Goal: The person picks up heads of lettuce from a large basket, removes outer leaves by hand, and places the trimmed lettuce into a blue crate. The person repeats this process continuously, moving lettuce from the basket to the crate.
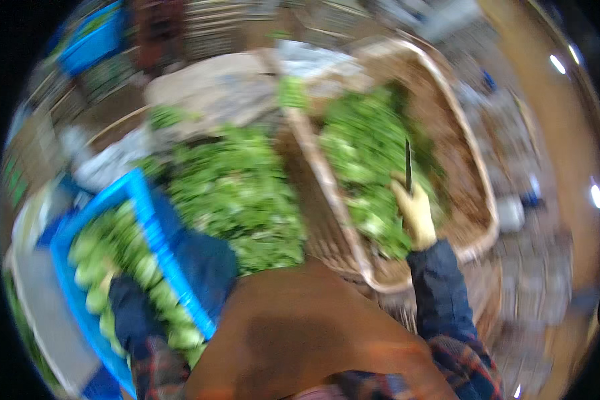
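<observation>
My right hand (416, 212), in a pale yellow glove, grips a knife (408, 165) with its narrow dark blade pointing away from me. It is over a heap of leafy green vegetables (365, 135) in a brown tub with a pale rim (457, 100). At the left, my left hand (109, 280) reaches among pale green vegetable heads (130, 255) packed in a blue plastic crate (152, 235). Blur and the dark sleeve hide most of that hand, so its hold does not show. Between crate and tub lies a pile of loose green leaves (235, 200).
A brown apron (300, 325) covers my front. Beyond the leaf pile is a whitish sack or cloth (215, 90). Another blue container (92, 42) with greens stands at the far left. Stacked crates (525, 280) are to my right. Much of the view is blurred.
</observation>
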{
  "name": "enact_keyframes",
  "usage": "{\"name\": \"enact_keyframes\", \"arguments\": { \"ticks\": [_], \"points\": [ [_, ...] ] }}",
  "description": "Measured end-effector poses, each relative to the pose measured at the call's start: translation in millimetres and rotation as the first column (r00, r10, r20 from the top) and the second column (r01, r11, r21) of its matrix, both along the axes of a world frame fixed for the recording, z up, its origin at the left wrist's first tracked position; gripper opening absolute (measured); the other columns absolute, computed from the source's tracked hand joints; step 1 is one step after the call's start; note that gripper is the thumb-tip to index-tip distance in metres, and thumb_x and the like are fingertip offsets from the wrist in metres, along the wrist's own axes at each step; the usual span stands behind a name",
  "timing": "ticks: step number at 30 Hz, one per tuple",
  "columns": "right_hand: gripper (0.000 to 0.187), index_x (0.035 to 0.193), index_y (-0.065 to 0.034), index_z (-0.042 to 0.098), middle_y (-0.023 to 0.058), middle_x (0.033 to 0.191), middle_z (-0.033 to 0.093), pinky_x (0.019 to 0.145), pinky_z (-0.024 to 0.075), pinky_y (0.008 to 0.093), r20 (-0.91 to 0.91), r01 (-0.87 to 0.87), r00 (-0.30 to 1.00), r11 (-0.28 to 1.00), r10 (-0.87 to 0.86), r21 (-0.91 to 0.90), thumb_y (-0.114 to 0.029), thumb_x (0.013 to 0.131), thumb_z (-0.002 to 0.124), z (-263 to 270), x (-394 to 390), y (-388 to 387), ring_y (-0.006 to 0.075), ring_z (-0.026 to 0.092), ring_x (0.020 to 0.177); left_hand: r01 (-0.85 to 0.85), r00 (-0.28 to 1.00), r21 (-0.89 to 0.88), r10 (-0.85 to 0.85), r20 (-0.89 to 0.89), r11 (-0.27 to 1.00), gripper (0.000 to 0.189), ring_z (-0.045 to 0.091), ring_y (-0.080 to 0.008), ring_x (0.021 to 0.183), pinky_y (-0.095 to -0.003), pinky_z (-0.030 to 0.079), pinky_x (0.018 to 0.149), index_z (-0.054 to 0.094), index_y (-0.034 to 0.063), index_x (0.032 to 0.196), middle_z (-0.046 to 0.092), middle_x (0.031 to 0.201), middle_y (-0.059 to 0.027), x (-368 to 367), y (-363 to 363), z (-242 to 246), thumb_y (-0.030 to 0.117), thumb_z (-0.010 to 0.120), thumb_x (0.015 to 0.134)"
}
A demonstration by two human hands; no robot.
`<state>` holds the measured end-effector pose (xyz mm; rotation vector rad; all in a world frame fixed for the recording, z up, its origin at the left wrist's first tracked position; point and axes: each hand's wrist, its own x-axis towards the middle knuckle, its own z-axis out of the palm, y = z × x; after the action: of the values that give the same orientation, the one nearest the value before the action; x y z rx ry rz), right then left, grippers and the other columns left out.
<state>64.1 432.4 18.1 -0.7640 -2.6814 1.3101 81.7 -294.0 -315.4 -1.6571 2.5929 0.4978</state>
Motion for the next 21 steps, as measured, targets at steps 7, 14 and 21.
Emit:
{"name": "enact_keyframes", "arguments": {
  "ticks": [7,14,21],
  "points": [
    [0.052,0.133,-0.0102,0.068,0.0164,0.118,0.075,0.093,0.0557,0.0362,0.254,-0.178,0.967,0.805,0.035,0.566,-0.035,0.088,0.077,26.2,5.0,237.1,0.0290,0.073,0.105,0.031,0.991,-0.446,0.029,0.128,0.894,0.096,0.062,-0.0416,0.124,-0.0481,0.050,0.103,0.044,-0.0029,0.148,0.063,0.134,-0.0272,5.9,-18.2,123.5,0.066,0.070,0.086],
    [0.071,0.133,-0.0101,0.067,0.0201,0.122,0.072,0.096,0.0541,0.0435,0.677,-0.703,0.617,0.668,0.402,0.244,-0.053,0.079,0.080,-99.9,-72.3,200.4,0.0365,0.069,0.113,0.478,0.695,-0.626,-0.701,-0.158,0.616,0.069,0.054,-0.0397,0.134,-0.0435,0.041,0.114,0.046,-0.0001,0.152,0.057,0.144,-0.0256,-76.2,146.5,221.1,0.025,0.073,0.094],
    [0.042,0.109,-0.0140,0.076,0.0158,0.096,0.075,0.079,0.0565,0.0450,0.419,-0.497,0.855,0.714,0.305,0.494,-0.035,0.074,0.086,-38.2,-57.3,150.3,0.0354,0.073,0.091,0.920,0.247,0.041,-0.496,-0.833,0.389,0.060,0.057,-0.0271,0.132,-0.0384,0.043,0.113,0.057,0.0042,0.145,0.061,0.144,-0.0146,-100.4,344.2,179.5,0.004,0.074,0.087]
  ]
}}
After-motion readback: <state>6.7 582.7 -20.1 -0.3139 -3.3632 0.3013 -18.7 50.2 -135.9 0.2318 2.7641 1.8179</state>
